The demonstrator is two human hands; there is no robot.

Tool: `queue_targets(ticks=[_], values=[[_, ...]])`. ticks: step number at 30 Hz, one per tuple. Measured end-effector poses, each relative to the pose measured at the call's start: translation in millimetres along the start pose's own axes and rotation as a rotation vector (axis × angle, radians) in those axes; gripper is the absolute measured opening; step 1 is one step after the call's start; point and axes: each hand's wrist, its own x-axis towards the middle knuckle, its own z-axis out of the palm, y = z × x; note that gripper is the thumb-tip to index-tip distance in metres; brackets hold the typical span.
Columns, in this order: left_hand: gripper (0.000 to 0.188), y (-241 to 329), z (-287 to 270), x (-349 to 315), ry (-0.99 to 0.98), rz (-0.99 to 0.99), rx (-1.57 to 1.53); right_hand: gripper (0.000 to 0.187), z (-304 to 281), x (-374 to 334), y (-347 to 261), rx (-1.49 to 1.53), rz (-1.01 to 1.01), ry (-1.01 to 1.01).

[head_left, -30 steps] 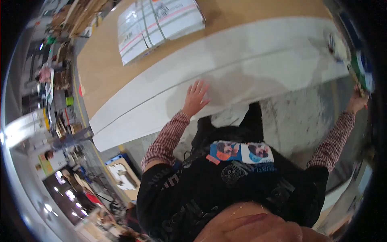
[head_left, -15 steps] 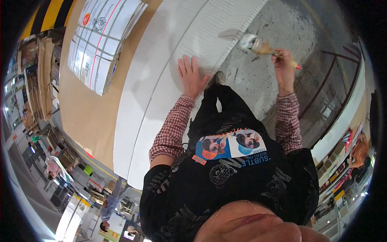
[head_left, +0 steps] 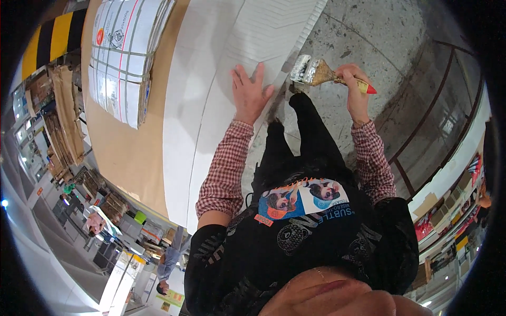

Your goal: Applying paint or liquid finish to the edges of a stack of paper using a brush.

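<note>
White sheets (head_left: 192, 105) lie in a long overlapping stack, their edges fanned out in thin steps toward the far end. My left hand (head_left: 250, 95) rests on them with fingers spread, close to their right edge. In my right hand (head_left: 356, 89) is a wide flat paintbrush (head_left: 321, 72) with a yellow and red handle end. Its bristles are coated white and point left, just beside the edge of the sheets. From this view I cannot tell whether the bristles touch the paper.
A strapped bundle of printed white sacks (head_left: 113, 79) sits on the brown board (head_left: 121, 152) at left. Grey concrete floor (head_left: 363, 31) lies to the right, with a dark red metal frame (head_left: 427, 131) beyond it. Another person (head_left: 167, 266) is at lower left.
My right hand has brought the paintbrush left and slightly down, closer to the sheets' edge. My legs have moved apart in a step. My left hand stays spread on the sheets.
</note>
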Motion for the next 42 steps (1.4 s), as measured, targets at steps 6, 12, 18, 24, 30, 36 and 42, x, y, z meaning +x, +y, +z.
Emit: queue_targets(ticks=[6, 12, 18, 24, 30, 36, 42], values=[[0.052, -2.7, -18.8, 11.5, -0.085, 0.032, -0.045, 0.013, 8.3, 1.4, 4.8, -0.130, -0.105, 0.020], [0.046, -11.0, -20.7, 17.5, -0.165, 0.039, -0.135, 0.011, 18.6, 0.1, 8.9, -0.184, -0.172, 0.061], [0.043, -7.5, -26.0, 21.4, -0.194, 0.044, -0.099, 0.011, 25.5, -14.4, 7.8, -0.186, -0.140, 0.009], [0.042, -2.1, -25.7, 20.9, -0.174, 0.056, -0.084, 0.011, 22.9, -7.0, 10.6, -0.219, -0.178, 0.116], [0.042, -7.4, -24.2, 16.5, -0.162, 0.053, -0.073, 0.011, 21.3, -12.8, 12.1, -0.155, -0.172, 0.075], [0.044, -3.8, -24.4, 19.0, -0.194, 0.032, -0.071, 0.012, 15.9, -5.4, 22.9, -0.175, -0.186, 0.132], [0.061, -1.3, 3.0, -24.0, 0.063, -0.020, -0.019, 0.012, 18.8, -23.0, 14.1, -0.180, -0.210, 0.157]])
